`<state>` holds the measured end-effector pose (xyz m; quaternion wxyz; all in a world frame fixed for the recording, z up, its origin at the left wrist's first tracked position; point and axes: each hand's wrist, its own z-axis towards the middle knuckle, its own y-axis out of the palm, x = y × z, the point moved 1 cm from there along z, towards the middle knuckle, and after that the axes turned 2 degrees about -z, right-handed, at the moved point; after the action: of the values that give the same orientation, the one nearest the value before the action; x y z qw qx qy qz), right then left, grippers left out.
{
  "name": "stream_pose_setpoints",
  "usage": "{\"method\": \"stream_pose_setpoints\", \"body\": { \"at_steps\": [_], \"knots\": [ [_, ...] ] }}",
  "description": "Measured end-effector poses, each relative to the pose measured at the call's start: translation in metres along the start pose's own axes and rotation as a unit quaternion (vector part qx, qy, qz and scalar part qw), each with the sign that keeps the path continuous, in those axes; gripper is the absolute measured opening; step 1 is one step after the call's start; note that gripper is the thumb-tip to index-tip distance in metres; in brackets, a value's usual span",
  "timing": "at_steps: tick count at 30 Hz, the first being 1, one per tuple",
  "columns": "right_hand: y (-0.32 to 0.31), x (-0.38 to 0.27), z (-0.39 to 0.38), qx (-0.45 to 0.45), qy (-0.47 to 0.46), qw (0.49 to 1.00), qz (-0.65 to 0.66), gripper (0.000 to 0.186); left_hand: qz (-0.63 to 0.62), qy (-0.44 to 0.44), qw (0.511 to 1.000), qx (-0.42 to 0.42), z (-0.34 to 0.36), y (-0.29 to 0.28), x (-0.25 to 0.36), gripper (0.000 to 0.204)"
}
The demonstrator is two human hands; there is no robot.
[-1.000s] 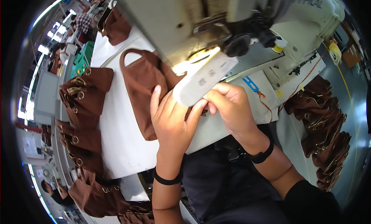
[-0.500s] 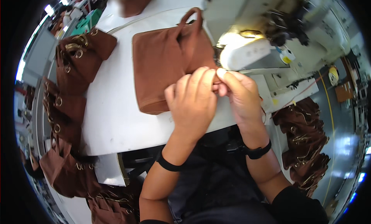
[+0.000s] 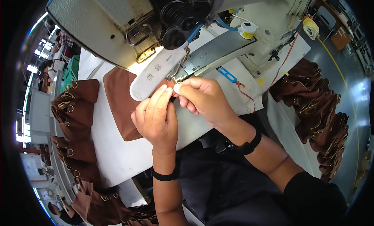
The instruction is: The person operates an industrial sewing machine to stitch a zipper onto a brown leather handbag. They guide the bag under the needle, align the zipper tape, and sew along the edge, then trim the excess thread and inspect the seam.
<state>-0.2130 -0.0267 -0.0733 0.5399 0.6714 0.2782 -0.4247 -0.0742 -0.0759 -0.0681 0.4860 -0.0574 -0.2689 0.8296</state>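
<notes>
A brown handbag (image 3: 120, 105) lies on the white worktable, its right end at the needle area of a sewing machine (image 3: 97, 27). My left hand (image 3: 157, 119) rests over the bag's near edge, fingers bent and pressed together on the brown material. With thumb and fingers, my right hand (image 3: 204, 99) pinches the edge of the bag just beside the presser foot (image 3: 170, 77). Both sets of fingertips nearly meet there. A pale rounded cover (image 3: 156, 74) and the machine head hide the bag's far part and its handle.
Brown bags with gold-coloured rings (image 3: 76, 109) line the table's left side. More brown pieces hang in a heap (image 3: 307, 97) at the right. A blue tool (image 3: 226, 75) with an orange cord lies right of the needle. Another person (image 3: 64, 210) is at the lower left.
My view has swung toward the machine, which now fills the upper middle. The bag and both hands have come to the needle area, and the bag's handle is hidden. Both hands keep their hold.
</notes>
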Motion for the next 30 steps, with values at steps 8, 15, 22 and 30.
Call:
{"method": "stream_pose_setpoints", "body": {
  "at_steps": [8,15,22,30],
  "knots": [
    [0.013,0.009,-0.004,0.054,-0.013,0.997,0.05,0.018,-0.021,0.001,0.999,-0.04,0.008,-0.006,-0.002,0.027],
    [0.018,0.009,-0.001,0.072,-0.042,0.996,0.045,0.018,-0.082,-0.039,0.995,-0.04,0.008,-0.001,-0.004,0.023],
    [0.02,0.003,0.0,0.082,-0.02,0.996,0.042,0.018,-0.052,-0.022,0.998,-0.024,0.006,0.001,-0.005,0.025],
    [0.02,0.002,0.001,0.083,-0.046,0.995,0.004,0.02,-0.048,-0.031,0.998,-0.022,0.007,0.003,-0.005,0.023]
  ]
}}
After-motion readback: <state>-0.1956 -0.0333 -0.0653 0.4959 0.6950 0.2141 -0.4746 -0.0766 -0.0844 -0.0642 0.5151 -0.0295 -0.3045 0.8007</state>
